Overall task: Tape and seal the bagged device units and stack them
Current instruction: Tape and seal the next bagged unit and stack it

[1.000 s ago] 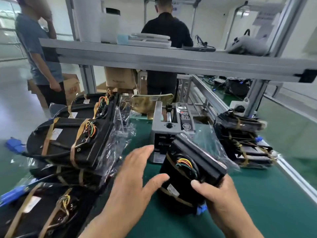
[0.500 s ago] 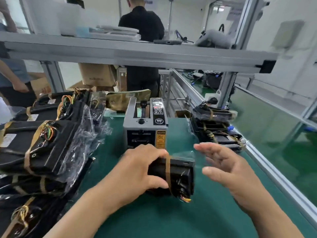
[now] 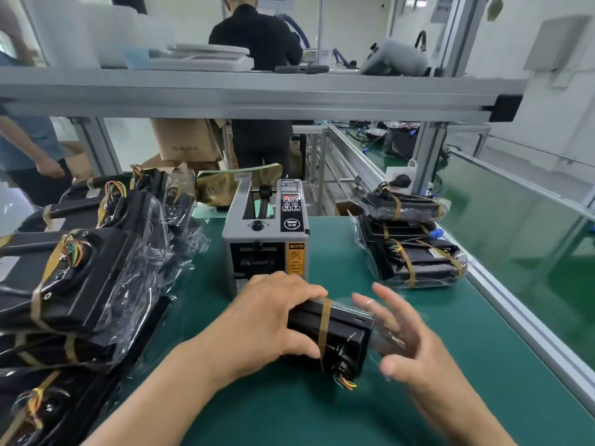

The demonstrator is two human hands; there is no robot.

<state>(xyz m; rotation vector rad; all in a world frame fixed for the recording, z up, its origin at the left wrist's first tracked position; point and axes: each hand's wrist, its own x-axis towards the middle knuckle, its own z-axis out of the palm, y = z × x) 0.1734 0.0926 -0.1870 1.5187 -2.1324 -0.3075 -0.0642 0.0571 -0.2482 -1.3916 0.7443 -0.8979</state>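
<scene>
Now | our left hand (image 3: 273, 320) grips bagged unit (image 3: 341, 333) | right hand (image 3: 415, 346) spread, released | we judge it rigid, slick-wrapped: grasp body sides.

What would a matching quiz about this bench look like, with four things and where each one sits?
Things:
1. dispenser
2. unit
3. taped stack
4. box

Places:
A. under the left hand, which grips it
B. at the right edge of the mat
C. middle of the mat, behind the unit
D. beyond the bench, beside the person in black

Pairs: 1-C, 2-A, 3-B, 4-D
</scene>
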